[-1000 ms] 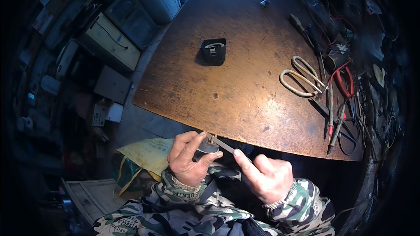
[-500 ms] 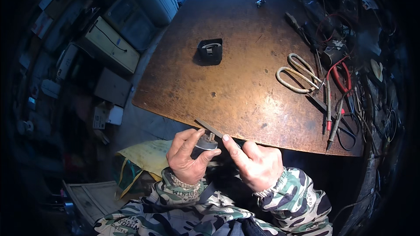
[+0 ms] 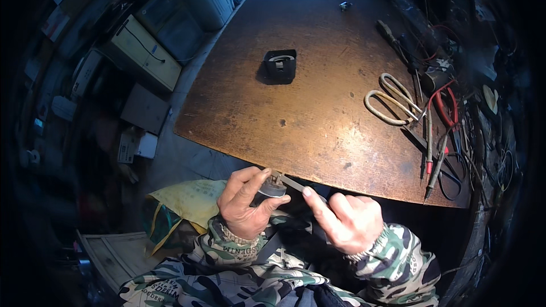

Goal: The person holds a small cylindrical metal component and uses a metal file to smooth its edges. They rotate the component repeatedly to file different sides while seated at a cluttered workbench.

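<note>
Between the thumb and fingers of my left hand (image 3: pixel 245 203) is a small round dark part (image 3: pixel 272 189) with short metal posts on top. My right hand (image 3: pixel 350 219) grips a flat metal file (image 3: pixel 294 183), its index finger stretched along the blade. The file's tip lies against or right beside the posts; which, I cannot tell. The file's handle is hidden in my palm. Both hands are just off the near edge of the wooden table (image 3: pixel 244 119). Farther off on the table stands a black open box-shaped housing (image 3: pixel 280 67) with a curved piece inside.
At the table's right lie scissors with pale looped handles (image 3: pixel 387 102), red-handled pliers (image 3: pixel 446 108) and test probes (image 3: pixel 429 165) with leads. A small metal piece (image 3: pixel 345 6) sits near the far end. A yellow bag (image 3: pixel 190 202) is by my left forearm.
My right hand has drawn the file back to the right, so its tip has moved from beyond the posts to beside them. My left hand keeps its hold. The view has shifted slightly.
</note>
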`<action>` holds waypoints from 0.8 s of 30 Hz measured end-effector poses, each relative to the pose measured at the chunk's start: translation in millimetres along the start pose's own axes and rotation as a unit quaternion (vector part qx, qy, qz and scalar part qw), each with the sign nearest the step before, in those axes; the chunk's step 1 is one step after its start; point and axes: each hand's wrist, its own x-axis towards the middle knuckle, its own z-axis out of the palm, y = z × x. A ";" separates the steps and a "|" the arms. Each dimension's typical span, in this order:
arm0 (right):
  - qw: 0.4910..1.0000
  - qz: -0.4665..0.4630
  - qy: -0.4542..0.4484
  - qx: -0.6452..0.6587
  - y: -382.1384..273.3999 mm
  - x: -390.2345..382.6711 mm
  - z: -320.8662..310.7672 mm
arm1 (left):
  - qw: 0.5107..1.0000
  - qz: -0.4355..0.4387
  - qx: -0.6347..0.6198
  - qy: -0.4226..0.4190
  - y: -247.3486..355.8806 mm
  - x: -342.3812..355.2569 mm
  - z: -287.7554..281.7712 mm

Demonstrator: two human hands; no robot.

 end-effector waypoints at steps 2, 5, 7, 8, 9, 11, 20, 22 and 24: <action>1.000 -0.004 0.005 0.000 -0.7 4.7 5.7 | 1.000 0.000 -0.001 -0.002 -1.3 -1.8 -0.5; 0.999 -0.012 -0.028 -0.029 -3.7 -17.1 -10.2 | 1.000 0.000 -0.006 -0.006 -1.1 -1.6 -4.1; 0.999 -0.009 -0.037 -0.030 -2.4 -20.3 -10.3 | 1.000 -0.002 -0.018 -0.016 -1.7 -2.0 -3.1; 0.999 -0.024 -0.024 -0.022 4.0 -10.6 -3.8 | 1.000 0.009 -0.015 -0.007 -5.3 -2.6 -3.7; 0.999 -0.032 -0.007 -0.018 5.7 -5.0 0.4 | 0.999 -0.034 -0.016 0.008 -5.3 -6.6 -4.2; 0.999 -0.024 -0.014 -0.016 0.9 -5.5 4.1 | 0.999 -0.037 -0.005 -0.001 -5.0 -2.0 -9.7; 0.999 0.000 0.000 -0.034 -13.6 -7.8 1.4 | 1.000 0.006 0.015 0.003 -5.0 -1.1 -8.5; 0.999 0.021 -0.032 -0.025 -12.9 -22.2 -2.9 | 1.000 0.004 0.004 0.004 -6.8 -0.8 -6.7; 1.000 -0.002 -0.011 -0.015 -7.1 -9.5 8.4 | 1.000 0.015 0.011 0.005 -8.3 -1.1 -5.7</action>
